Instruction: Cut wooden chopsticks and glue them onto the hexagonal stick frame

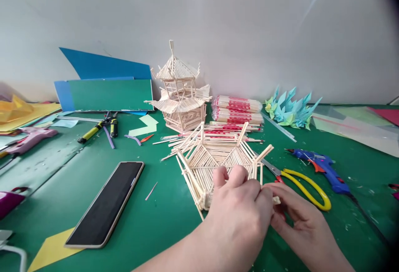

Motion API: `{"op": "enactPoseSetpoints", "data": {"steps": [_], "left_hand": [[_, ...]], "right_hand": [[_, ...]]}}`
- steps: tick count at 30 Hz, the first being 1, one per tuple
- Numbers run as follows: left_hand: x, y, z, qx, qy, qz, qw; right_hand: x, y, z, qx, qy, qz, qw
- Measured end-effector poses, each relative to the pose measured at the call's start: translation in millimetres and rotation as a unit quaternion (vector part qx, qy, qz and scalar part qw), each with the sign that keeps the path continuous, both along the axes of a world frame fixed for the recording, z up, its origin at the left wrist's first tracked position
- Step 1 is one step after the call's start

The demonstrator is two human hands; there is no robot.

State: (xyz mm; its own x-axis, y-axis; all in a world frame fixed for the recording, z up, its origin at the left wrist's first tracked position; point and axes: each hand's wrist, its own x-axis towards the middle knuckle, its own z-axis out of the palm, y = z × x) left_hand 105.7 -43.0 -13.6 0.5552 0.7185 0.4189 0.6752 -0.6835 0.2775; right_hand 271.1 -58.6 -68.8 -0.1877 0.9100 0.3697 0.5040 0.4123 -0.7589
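A six-sided frame of thin wooden sticks (pixel 215 155), with paired sticks jutting up at its corners, lies on the green table. My left hand (pixel 238 207) covers its near right part, fingers curled over the edge. Close against it, my right hand (pixel 297 218) pinches at the near right corner, where a pale stick end (pixel 276 200) shows between the hands. The exact contact of the fingertips is hidden. Behind the frame stands a finished-looking stick pagoda (pixel 179 93) with two roofs. Loose sticks (pixel 183 143) lie between the two.
Yellow-handled scissors (pixel 307 186) and a blue glue gun (pixel 324 166) lie to the right. Stick bundles in red-marked wrappers (pixel 238 110) and a blue paper ornament (pixel 291 110) are at the back. Leftward are a phone (pixel 107 203), pliers (pixel 96 130) and a pink glue gun (pixel 33 139).
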Motion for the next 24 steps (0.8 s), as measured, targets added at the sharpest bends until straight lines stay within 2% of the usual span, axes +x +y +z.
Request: {"op": "enactPoseSetpoints", "data": {"steps": [4, 5, 7, 9, 13, 15, 18, 21, 24], "left_hand": [[-14.0, -7.1, -1.9, 0.068, -0.061, 0.005, 0.996], [-22.3, -9.3, -0.6, 0.093, -0.086, 0.024, 0.992], [-44.5, -12.7, 4.1, 0.104, -0.073, 0.050, 0.991], [-69.6, -13.3, 10.7, 0.043, -0.039, 0.084, 0.995], [-104.5, -6.4, 21.1, -0.050, 0.032, 0.054, 0.997], [-109.1, -1.6, 23.2, -0.093, 0.049, 0.038, 0.994], [-107.0, 4.8, 25.7, -0.127, 0.050, 0.016, 0.991], [-104.3, 9.4, 29.8, -0.143, 0.039, 0.001, 0.989], [-104.9, 13.1, 33.4, -0.172, 0.024, -0.014, 0.985]], "right_hand": [[6.1, -3.8, -0.2, -0.037, -0.028, -0.004, 0.999], [9.0, -5.5, 0.4, -0.045, -0.040, -0.010, 0.998], [16.2, -9.6, 2.1, -0.049, -0.060, -0.030, 0.997], [22.7, -13.5, 4.8, -0.039, -0.066, -0.058, 0.995], [20.1, -15.4, 20.4, 0.038, -0.048, -0.089, 0.994], [8.3, -11.7, 35.0, 0.101, -0.068, -0.065, 0.990], [-17.8, -2.3, 59.8, 0.177, -0.161, 0.009, 0.971], [-44.3, 7.3, 78.6, 0.165, -0.226, 0.070, 0.958], [-62.1, 14.7, 86.7, 0.120, -0.258, 0.093, 0.954]]}}
